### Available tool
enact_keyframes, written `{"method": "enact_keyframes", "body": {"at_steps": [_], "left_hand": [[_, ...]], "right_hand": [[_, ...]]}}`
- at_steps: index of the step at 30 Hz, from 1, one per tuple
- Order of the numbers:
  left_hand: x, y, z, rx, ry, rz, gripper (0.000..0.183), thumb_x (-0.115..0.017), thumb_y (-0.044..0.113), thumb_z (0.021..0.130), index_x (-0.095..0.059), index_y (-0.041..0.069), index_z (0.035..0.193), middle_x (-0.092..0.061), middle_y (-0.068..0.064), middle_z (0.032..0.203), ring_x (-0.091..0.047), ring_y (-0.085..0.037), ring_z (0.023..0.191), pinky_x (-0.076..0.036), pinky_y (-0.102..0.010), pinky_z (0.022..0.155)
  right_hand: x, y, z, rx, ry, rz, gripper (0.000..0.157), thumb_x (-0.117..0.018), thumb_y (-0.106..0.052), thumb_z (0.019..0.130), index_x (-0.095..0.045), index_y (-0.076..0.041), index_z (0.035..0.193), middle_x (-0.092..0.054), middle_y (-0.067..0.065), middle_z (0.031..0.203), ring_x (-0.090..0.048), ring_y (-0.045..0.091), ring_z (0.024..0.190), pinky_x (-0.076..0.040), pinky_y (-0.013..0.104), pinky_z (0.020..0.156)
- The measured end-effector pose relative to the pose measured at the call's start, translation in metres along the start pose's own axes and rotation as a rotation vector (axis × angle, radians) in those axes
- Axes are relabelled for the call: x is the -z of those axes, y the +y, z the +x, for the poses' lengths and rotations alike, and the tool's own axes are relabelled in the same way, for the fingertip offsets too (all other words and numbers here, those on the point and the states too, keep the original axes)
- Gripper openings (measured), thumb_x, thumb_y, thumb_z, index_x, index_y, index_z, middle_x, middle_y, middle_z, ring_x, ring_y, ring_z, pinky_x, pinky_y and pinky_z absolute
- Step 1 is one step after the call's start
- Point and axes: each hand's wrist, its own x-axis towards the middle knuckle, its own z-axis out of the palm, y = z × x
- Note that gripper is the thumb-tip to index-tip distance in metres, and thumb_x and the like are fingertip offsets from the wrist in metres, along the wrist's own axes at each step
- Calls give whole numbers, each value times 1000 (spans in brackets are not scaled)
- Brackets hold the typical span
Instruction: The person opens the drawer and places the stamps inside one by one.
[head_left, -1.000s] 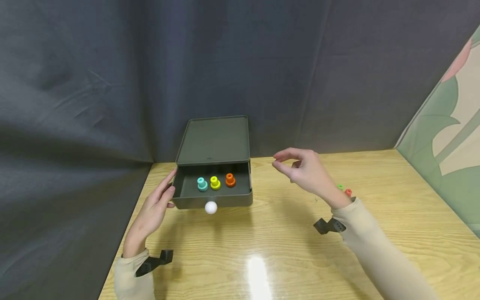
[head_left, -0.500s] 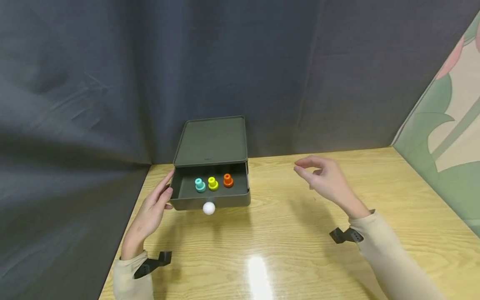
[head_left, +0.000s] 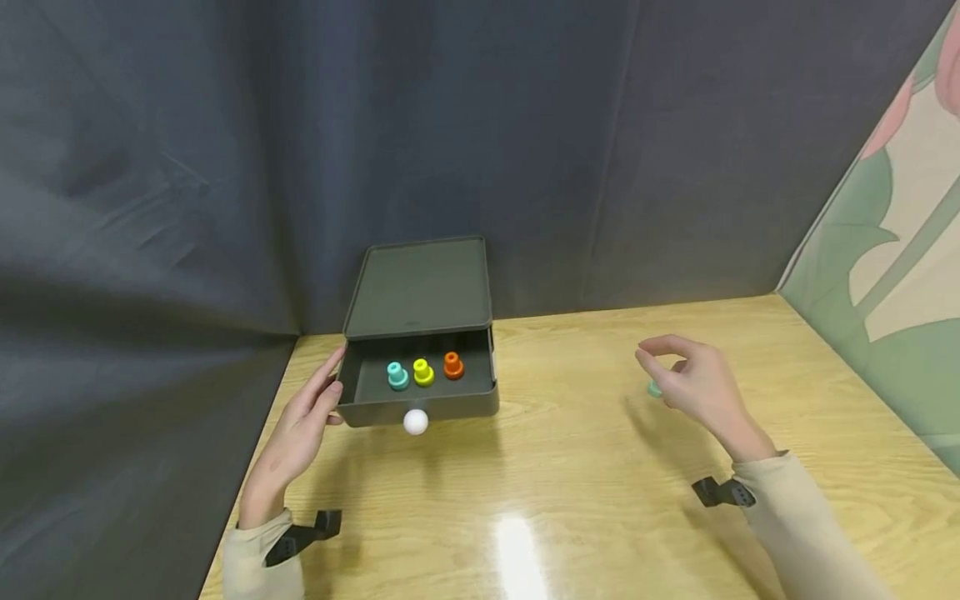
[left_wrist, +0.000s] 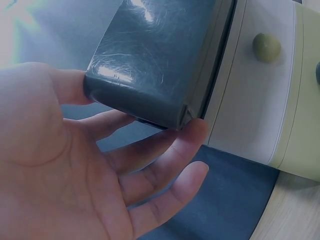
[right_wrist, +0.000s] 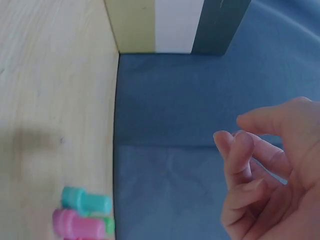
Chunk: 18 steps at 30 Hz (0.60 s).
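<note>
The left hand (head_left: 296, 425) is at the near left corner of the drawer (head_left: 457, 407), its thumb against the front and its fingers along the side; this grip is wide and loose, with the drawer corner between thumb and fingers. The drawer is pulled out of the cabinet (head_left: 420, 287) and has a white knob (head_left: 416, 422) on its front. Three pegs stand upright in it in a row, well apart from both hands: the cyan peg (head_left: 397, 377) on the left, the yellow peg (head_left: 423, 372) in the middle and the orange peg (head_left: 453, 366) on the right. The right hand (head_left: 701, 383) is above the counter (head_left: 570, 500), well to the right of the cabinet; its thumb and fingertips are bent toward each other with a small gap, and this grip holds nothing. A teal peg (right_wrist: 85, 201) is partly hidden behind it in the head view. The right wrist view shows that peg beside a pink peg (right_wrist: 80, 225) and a mostly hidden green peg (right_wrist: 108, 224). Below the drawer, the left wrist view shows a white tier (left_wrist: 245, 95) and a cream tier (left_wrist: 300, 120). A dark curtain (head_left: 465, 125) hangs behind, and a patterned panel (head_left: 918, 250) stands at the right.
</note>
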Motion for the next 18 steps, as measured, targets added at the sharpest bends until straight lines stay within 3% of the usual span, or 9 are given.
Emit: {"method": "enact_keyframes", "body": {"at_steps": [5,10,13,17,18], "left_hand": [[-2,0,-1,7,3,5,56,-36,33,118,-24,25,172,-20,-14,178,-47,-43,143,-54,-19,88],[-2,-1,-1,8,7,8,56,-36,32,118,-24,24,172,-20,-14,178,-45,-41,146,-55,-20,88],[-2,-1,-1,10,14,23,55,-36,31,118,-25,24,172,-21,-14,178,-55,-39,133,-56,-24,88],[-2,0,0,13,27,37,55,-35,32,118,-25,26,171,-23,-13,177,-63,-35,119,-56,-24,89],[-2,0,0,11,26,35,55,-35,32,118,-25,27,172,-23,-13,177,-62,-35,122,-56,-24,89]], "right_hand": [[2,23,-10,-8,41,-22,41,-64,-38,107,-73,-4,129,-76,20,111,-65,11,54,-43,30,45],[6,49,-18,-29,37,-96,41,-65,-36,106,-73,-4,130,-76,21,109,-64,16,69,-46,29,52],[9,67,-22,-53,34,-128,43,-64,-37,106,-73,-3,130,-76,23,111,-72,28,84,-50,30,59],[13,85,-25,-70,28,-148,46,-65,-36,106,-70,1,132,-76,26,110,-75,38,89,-49,29,58],[14,89,-25,-75,23,-146,46,-65,-35,106,-69,2,133,-76,27,110,-75,38,89,-50,29,57]]}}
